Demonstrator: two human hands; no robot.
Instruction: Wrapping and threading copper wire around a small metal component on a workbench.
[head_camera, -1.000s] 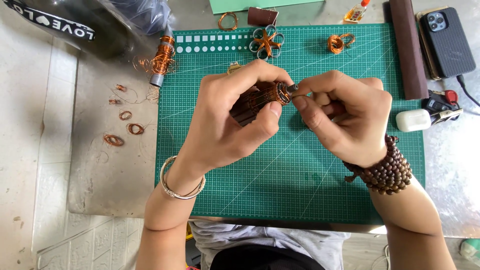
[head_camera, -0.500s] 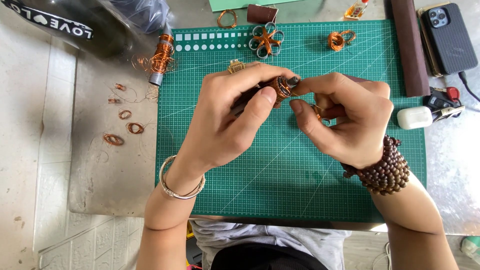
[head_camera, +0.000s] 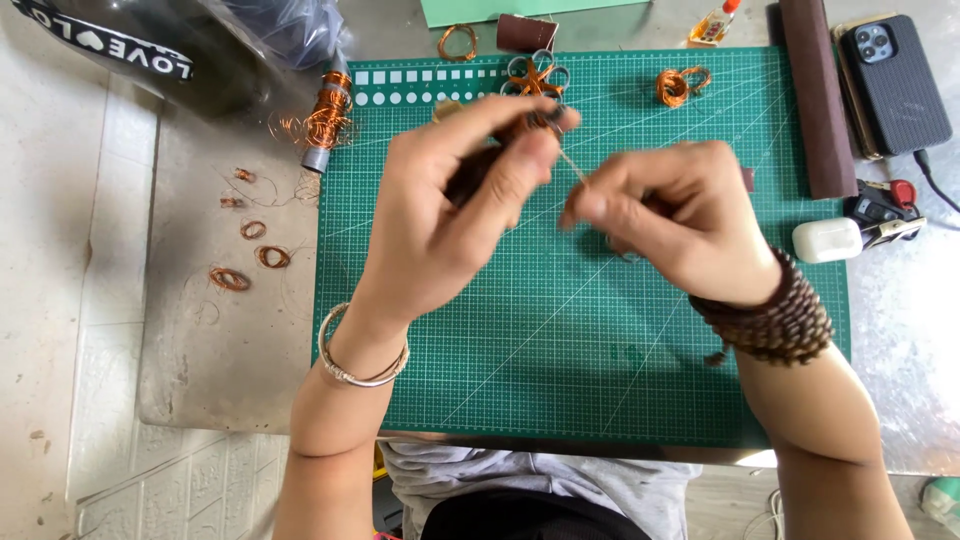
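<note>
left hand (head_camera: 455, 215) is raised over the green cutting mat (head_camera: 560, 380), fingers pinched shut on a dark brown wire bundle (head_camera: 470, 180); most of the bundle is hidden behind the fingers, only a dark strip shows. right hand (head_camera: 670, 215) is just beside it, thumb and forefinger closed on a thin wire strand (head_camera: 573, 167) that runs up-left to the left hand's fingertips. both hands blurred, so finer grip detail can't be told.

around them: copper wire flower (head_camera: 533, 78) lies on the mat's top edge, partly covered by the left fingertips. loose copper coil (head_camera: 681, 84) on the mat to its right, well clear. copper wire spool (head_camera: 326, 120) sits at the mat's upper-left corner with stray wire fanning out. small copper rings (head_camera: 245, 255) are scattered on the grey slab left of the mat. another copper ring (head_camera: 457, 41) and a brown leather scrap (head_camera: 527, 32) lie just above the mat.

right side: long dark brown strip (head_camera: 812, 100) lies along the mat's right edge, phone (head_camera: 895, 82) beside it with a cable, white earbud case (head_camera: 828, 240) and a car key (head_camera: 880, 205) below. small glue bottle (head_camera: 712, 24) at top. black plastic bag (head_camera: 180, 50) top left.

silver bangle (head_camera: 362, 362) on left wrist, brown bead bracelet (head_camera: 775, 320) on right.

surface: mat on a grey stone worktop (head_camera: 200, 350), scuffed; pale tiled floor to the left.
</note>
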